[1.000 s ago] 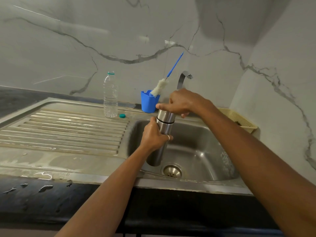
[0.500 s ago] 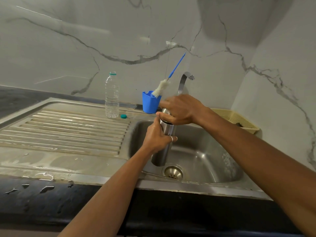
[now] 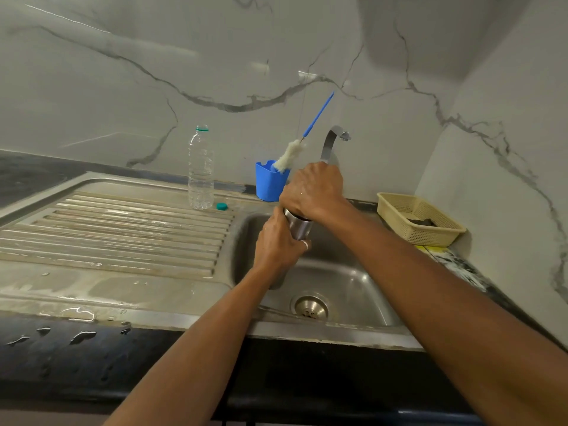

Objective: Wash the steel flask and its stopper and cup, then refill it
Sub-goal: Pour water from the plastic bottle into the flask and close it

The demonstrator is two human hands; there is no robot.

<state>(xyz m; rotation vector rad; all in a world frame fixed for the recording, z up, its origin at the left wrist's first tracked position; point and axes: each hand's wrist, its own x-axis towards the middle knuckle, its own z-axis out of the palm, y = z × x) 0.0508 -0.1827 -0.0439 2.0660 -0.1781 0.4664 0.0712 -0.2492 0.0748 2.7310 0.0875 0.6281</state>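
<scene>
The steel flask (image 3: 297, 229) stands upright over the sink basin (image 3: 353, 281), mostly covered by both hands. My left hand (image 3: 278, 244) wraps its body from the left, a ring showing on one finger. My right hand (image 3: 313, 190) clamps down over the flask's top; whatever cap or cup sits there is hidden under the palm. Only a short band of steel shows between the two hands, and the flask's lower end shows dimly below my left wrist.
A tap (image 3: 333, 141) curves up behind my right hand. A blue cup (image 3: 269, 182) holds a blue-handled bottle brush (image 3: 292, 155). A clear plastic bottle (image 3: 200, 170) and its teal cap (image 3: 222, 206) stand on the ribbed drainboard (image 3: 107, 229). A yellow basket (image 3: 418, 221) sits right. Drain (image 3: 310, 307) below.
My right hand has shifted from pinching the flask's top at the side to covering it fully from above. The visible steel between my hands has shrunk. The left grip stays.
</scene>
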